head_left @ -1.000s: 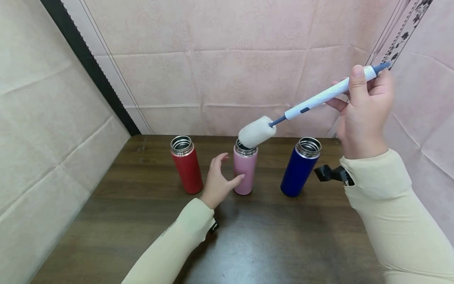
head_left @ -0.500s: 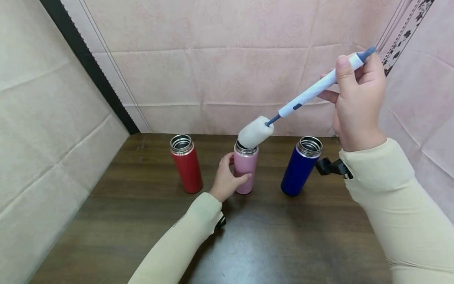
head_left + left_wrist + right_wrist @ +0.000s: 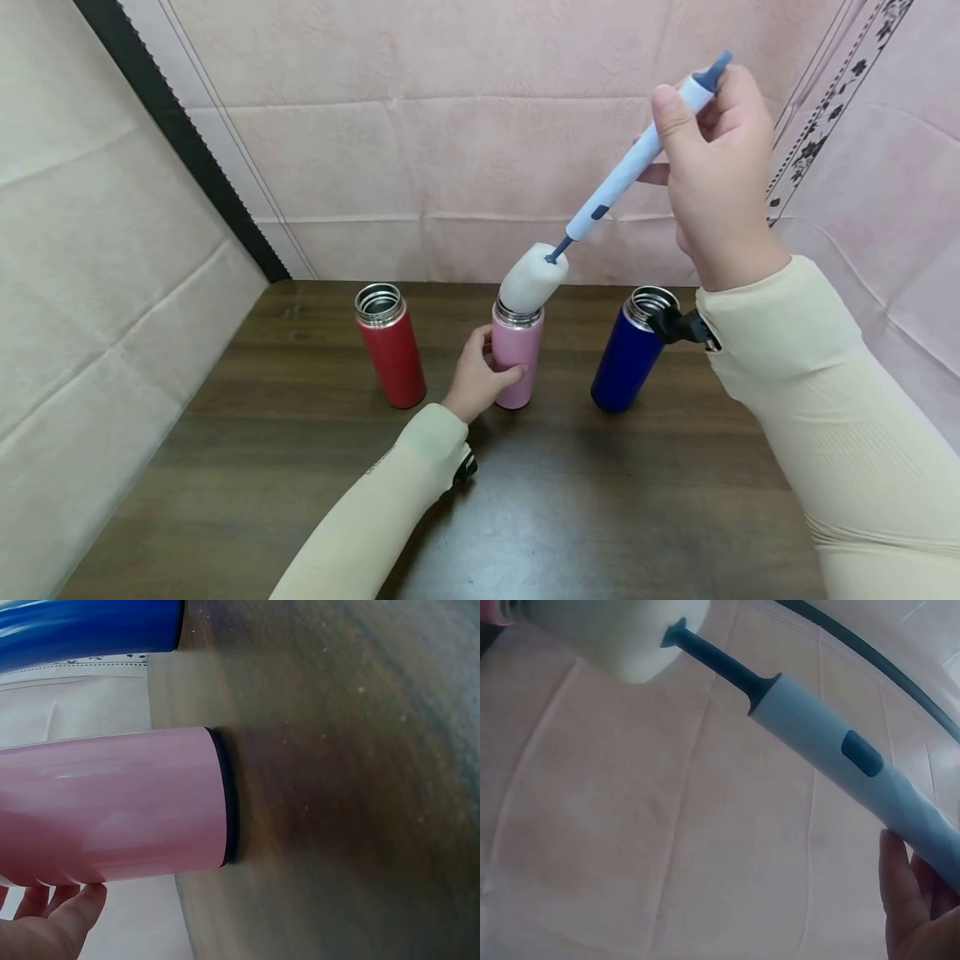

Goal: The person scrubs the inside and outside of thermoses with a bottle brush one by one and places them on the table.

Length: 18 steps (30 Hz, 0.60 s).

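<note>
Head view: the pink steel-necked bottle stands uncapped on the wood-grain table and serves as the landmark. Over the last second, the left hand closes the gap to this bottle; its fingers and thumb now clasp the lower body from the left side. Over the same interval, the right hand shifts inward and higher, turning the sponge-headed bottle brush to a steeper angle. These changes appear to steady the bottle and bring the brush nearer to the line of its neck. The sponge head sits at the bottle's mouth, tilted, with most of its length above the rim. The right hand grips the upper handle, above and to the right of the pink bottle. The red bottle stands to its left, the blue bottle to its right. Left wrist view: fingertips touch the pink bottle's side, while its base rests on the table. Right wrist view: fingers hold the handle; the sponge lies beyond the stem, well apart from them.
</note>
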Available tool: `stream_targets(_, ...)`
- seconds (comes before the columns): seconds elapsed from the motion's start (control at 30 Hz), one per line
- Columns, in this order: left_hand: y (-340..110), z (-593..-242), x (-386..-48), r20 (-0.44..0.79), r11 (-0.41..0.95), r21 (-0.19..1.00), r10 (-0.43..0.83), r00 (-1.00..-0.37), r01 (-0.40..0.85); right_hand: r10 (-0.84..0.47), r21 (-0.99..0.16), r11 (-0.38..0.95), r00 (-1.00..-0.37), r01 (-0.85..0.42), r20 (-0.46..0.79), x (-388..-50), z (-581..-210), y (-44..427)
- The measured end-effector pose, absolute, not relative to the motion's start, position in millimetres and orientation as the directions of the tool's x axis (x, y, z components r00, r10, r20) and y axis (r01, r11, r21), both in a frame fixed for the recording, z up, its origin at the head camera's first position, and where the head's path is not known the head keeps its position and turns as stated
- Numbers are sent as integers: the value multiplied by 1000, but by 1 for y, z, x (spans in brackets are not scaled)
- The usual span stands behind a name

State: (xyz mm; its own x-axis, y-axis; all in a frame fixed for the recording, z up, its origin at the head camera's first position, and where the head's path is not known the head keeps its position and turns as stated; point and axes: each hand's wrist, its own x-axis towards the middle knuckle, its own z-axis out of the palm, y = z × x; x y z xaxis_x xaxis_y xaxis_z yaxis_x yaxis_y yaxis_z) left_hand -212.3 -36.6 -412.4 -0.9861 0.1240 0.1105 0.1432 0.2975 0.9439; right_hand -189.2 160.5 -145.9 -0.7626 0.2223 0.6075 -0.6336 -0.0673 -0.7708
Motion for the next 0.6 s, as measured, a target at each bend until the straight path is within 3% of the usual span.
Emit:
stream_targets(0.3, -34, -419, -214, 113, 246, 959, 115, -987, 139, 77, -785, 272, -801, -557, 594, -195, -134, 147)
stream_targets(0.6, -34, -427, -218, 38, 209, 976, 143, -989, 68, -28, -800, 321, -849, -508, 528, -203, -133, 136)
